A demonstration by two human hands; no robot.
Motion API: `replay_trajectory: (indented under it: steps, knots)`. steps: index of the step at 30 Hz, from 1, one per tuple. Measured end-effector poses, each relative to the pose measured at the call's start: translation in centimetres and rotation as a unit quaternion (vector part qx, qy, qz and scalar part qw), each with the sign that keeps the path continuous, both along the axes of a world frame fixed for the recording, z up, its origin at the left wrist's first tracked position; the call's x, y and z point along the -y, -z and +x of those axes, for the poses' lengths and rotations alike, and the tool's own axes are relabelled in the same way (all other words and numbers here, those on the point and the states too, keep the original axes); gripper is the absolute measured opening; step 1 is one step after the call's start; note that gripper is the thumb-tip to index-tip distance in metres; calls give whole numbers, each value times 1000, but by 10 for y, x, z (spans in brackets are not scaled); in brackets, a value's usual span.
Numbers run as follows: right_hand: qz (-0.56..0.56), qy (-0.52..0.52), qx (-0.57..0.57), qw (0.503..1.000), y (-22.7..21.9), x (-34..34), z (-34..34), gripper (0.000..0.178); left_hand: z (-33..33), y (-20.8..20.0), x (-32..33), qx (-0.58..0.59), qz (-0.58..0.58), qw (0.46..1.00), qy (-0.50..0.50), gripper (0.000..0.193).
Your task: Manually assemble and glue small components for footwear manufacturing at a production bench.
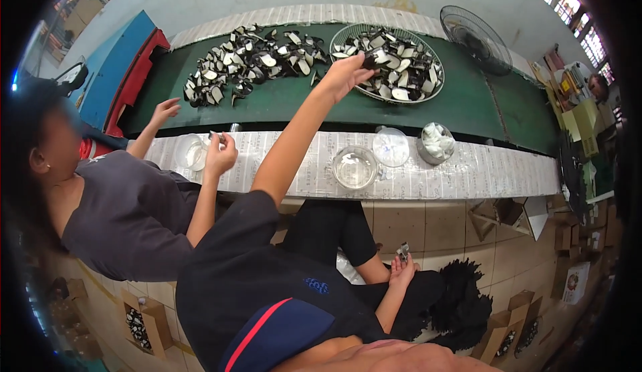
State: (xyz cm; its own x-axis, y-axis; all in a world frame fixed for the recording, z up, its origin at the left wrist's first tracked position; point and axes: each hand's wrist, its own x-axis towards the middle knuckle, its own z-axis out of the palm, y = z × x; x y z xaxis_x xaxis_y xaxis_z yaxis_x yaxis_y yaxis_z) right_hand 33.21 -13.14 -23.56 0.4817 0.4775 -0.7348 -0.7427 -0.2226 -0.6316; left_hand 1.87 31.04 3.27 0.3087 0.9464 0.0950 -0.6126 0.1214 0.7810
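Note:
My left hand (347, 77) reaches over the near rim of a round wire basket (439, 84), its fingers stretched out and apart. A black-and-white piece (380, 58) is right at its fingertips; whether they touch it is unclear. The basket is heaped with small black pieces with pale oval faces (401, 94). Low by my lap, my right hand (401, 273) is closed on a small grey-and-black piece (402, 251) that sticks up from the fingers. More loose black-and-white pieces (267, 59) lie spread on the green belt (301, 108) left of the basket.
A clear round bowl (355, 168), a pale lid (390, 147) and a tub of white wads (437, 143) stand on the covered ledge (495, 174). A co-worker (127, 211) sits close at my left, beside another bowl (192, 152). A fan (475, 41) stands behind the basket.

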Motion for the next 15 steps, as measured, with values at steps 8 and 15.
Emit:
replay_trajectory:
  steps: [8, 15]
  knots:
    - [17, 8, -8, 1000, -2, -13, -6, 36, -135, 141, -76, -514, 94, 703, -483, 28]
    - [-32, 12, 30, 999, 11, 3, 2, 36, -96, 158, -99, -612, 88, 707, -343, 33]
